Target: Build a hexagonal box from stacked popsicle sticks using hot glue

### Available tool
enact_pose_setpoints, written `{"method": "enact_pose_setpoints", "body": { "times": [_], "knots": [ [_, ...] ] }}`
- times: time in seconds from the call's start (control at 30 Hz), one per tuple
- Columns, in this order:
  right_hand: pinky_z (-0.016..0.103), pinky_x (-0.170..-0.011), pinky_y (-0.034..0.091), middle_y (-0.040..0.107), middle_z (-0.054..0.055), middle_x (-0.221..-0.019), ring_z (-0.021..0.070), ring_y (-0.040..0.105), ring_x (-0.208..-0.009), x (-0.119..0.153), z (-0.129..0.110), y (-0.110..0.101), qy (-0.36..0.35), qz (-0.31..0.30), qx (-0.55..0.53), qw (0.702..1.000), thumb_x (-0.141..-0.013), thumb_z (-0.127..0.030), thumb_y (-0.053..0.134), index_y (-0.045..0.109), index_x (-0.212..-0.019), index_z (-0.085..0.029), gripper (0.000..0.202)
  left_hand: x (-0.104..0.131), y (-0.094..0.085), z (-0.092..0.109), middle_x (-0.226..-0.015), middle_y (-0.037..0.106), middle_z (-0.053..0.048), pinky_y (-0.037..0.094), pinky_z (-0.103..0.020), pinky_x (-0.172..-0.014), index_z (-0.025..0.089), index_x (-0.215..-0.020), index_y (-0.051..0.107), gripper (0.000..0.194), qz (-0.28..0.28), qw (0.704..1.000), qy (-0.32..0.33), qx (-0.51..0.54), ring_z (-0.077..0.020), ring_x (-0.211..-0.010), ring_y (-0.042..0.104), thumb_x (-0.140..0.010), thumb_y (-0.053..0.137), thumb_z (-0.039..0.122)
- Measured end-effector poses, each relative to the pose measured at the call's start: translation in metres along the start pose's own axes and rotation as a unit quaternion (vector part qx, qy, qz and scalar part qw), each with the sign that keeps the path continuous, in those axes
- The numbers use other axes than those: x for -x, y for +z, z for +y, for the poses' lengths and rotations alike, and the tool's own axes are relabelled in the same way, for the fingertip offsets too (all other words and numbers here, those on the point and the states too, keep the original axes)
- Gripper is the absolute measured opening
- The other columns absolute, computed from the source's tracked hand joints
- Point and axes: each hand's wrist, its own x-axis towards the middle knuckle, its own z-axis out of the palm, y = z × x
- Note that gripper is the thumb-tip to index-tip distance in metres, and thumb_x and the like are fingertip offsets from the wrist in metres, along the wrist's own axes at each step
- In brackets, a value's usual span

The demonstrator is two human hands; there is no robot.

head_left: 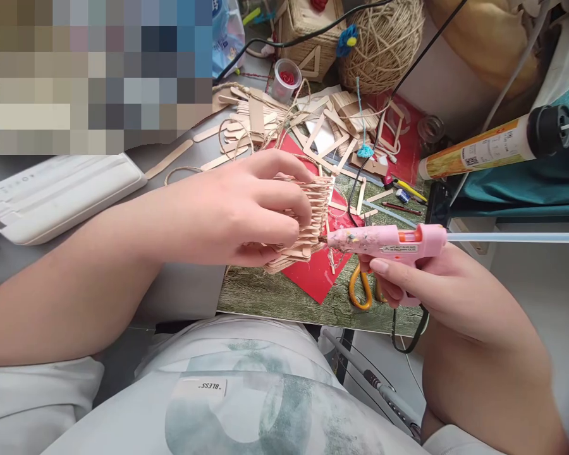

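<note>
My left hand (246, 208) is wrapped over a small box of stacked craft sticks (317, 208), its fingers curled on the top and near side. In my right hand (417, 272) is a pink glue gun (384, 240), with a long clear glue stick (512, 237) out of its back. The gun's nozzle points left and meets, or nearly meets, the right side of the stick box. Under the box lies a red sheet (320, 278) on the green wood-grain table (275, 294). My left palm hides part of the box.
Loose craft sticks (256, 114) and twine lie behind the box. Farther back are a twine ball (384, 44) and a plastic cup (286, 79). Orange-handled scissors (360, 287) lie below the gun. A white device (66, 196) sits left; a tall canister (488, 148) leans right. Black cables cross the back.
</note>
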Motion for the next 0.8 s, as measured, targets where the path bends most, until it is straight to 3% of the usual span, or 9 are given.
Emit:
{"method": "enact_pose_setpoints", "body": {
  "times": [0.1, 0.2, 0.4, 0.5, 0.6, 0.8],
  "knots": [
    [0.025, -0.050, 0.034, 0.053, -0.001, -0.063, 0.0140, 0.045, -0.059, -0.0008, 0.0026, -0.0034, 0.012, -0.029, 0.020, 0.999, -0.100, -0.055, 0.068, 0.078, -0.124, -0.024, 0.040, -0.0003, -0.0008, 0.0010, -0.115, 0.071, -0.003, 0.055, -0.047, -0.120, 0.030, -0.097, 0.071, 0.014, -0.001, 1.000, -0.003, 0.003, -0.0261, -0.140, 0.058, -0.103, 0.059, 0.033],
    [0.025, -0.048, 0.034, 0.053, 0.000, -0.063, 0.0149, 0.045, -0.058, -0.0017, 0.0047, -0.0049, 0.014, -0.024, 0.022, 0.999, -0.099, -0.054, 0.069, 0.079, -0.123, -0.023, 0.040, -0.0002, -0.0011, 0.0015, -0.115, 0.072, -0.002, 0.055, -0.048, -0.121, 0.030, -0.096, 0.071, 0.015, -0.001, 1.000, -0.003, 0.006, -0.0258, -0.141, 0.059, -0.103, 0.059, 0.032],
    [0.026, -0.051, 0.036, 0.052, -0.001, -0.062, 0.0157, 0.046, -0.060, -0.0028, 0.0065, -0.0023, 0.006, -0.007, 0.020, 1.000, -0.098, -0.051, 0.070, 0.078, -0.094, -0.023, 0.030, -0.0002, -0.0006, 0.0021, -0.116, 0.072, -0.002, 0.055, -0.047, -0.122, 0.030, -0.095, 0.071, 0.015, 0.003, 1.000, -0.010, 0.020, -0.0251, -0.141, 0.059, -0.103, 0.059, 0.031],
    [0.026, -0.053, 0.037, 0.053, -0.001, -0.062, 0.0151, 0.046, -0.061, -0.0038, 0.0052, -0.0003, -0.003, -0.010, 0.024, 1.000, -0.099, -0.052, 0.069, 0.068, -0.074, -0.022, 0.039, -0.0005, -0.0009, 0.0023, -0.115, 0.071, -0.001, 0.055, -0.045, -0.121, 0.029, -0.093, 0.070, 0.012, 0.007, 0.999, -0.017, 0.031, -0.0248, -0.140, 0.059, -0.102, 0.062, 0.029],
    [0.026, -0.053, 0.035, 0.050, -0.002, -0.061, 0.0142, 0.043, -0.060, -0.0041, 0.0031, 0.0022, 0.007, 0.003, 0.045, 0.999, -0.098, -0.056, 0.068, 0.060, -0.068, -0.021, 0.047, -0.0002, -0.0012, 0.0021, -0.116, 0.071, -0.001, 0.054, -0.046, -0.121, 0.027, -0.093, 0.069, 0.013, -0.001, 1.000, -0.005, 0.016, -0.0257, -0.140, 0.057, -0.103, 0.062, 0.028],
    [0.027, -0.053, 0.036, 0.050, -0.002, -0.062, 0.0155, 0.044, -0.061, -0.0023, 0.0004, 0.0048, 0.037, 0.003, 0.046, 0.998, -0.098, -0.057, 0.067, 0.070, -0.081, -0.022, 0.039, 0.0019, -0.0006, 0.0013, -0.121, 0.069, -0.004, 0.049, -0.041, -0.125, 0.024, -0.095, 0.069, 0.014, -0.012, 1.000, 0.010, -0.008, -0.0247, -0.142, 0.051, -0.105, 0.061, 0.029]
  ]
}}
